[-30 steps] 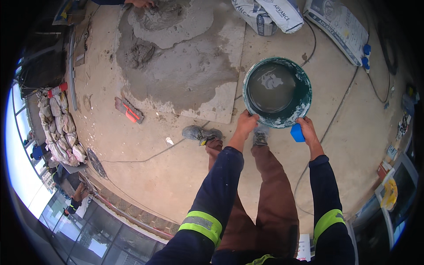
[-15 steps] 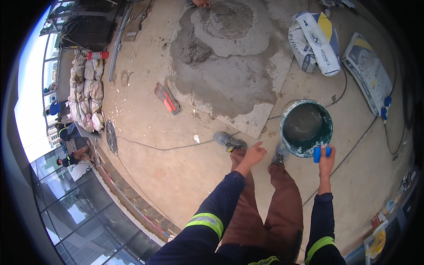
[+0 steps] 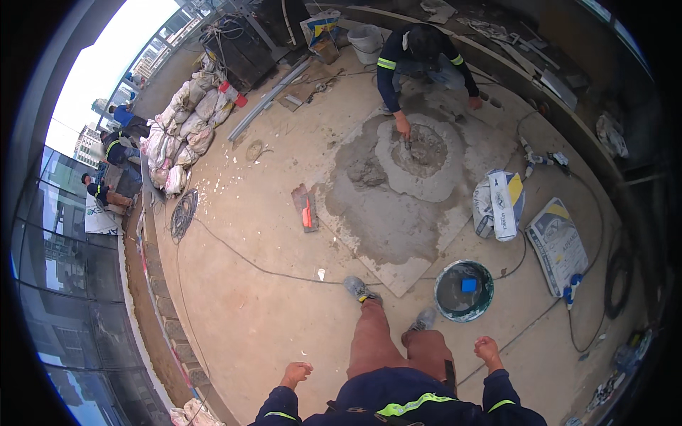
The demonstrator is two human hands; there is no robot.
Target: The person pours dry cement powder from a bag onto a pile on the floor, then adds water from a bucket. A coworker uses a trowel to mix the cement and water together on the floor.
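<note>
A dark green bucket (image 3: 485, 307) of grey water or slurry stands on the floor ahead and to the right of my feet. In it lies a small blue block-shaped thing (image 3: 469, 285), perhaps a sponge. My right hand (image 3: 488, 351), loosely curled with nothing visible in it, is apart from the bucket on its near side. To the left of my legs hangs my left hand (image 3: 297, 373), its fingers also curled in and nothing showing in them. A trowel with a red handle (image 3: 307, 217) lies beside the mortar-covered board (image 3: 395, 274).
A co-worker (image 3: 423, 57) crouches beyond the board, one hand at the wet mortar (image 3: 419, 153). Bags (image 3: 558, 245) lie at the right. Stacked sacks (image 3: 186, 113) are at the far left. A cable (image 3: 249, 264) crosses the floor past my feet.
My right hand has let go of the blue thing, which now lies in the bucket. Both hands have drawn back toward my body. The view has risen, showing the co-worker.
</note>
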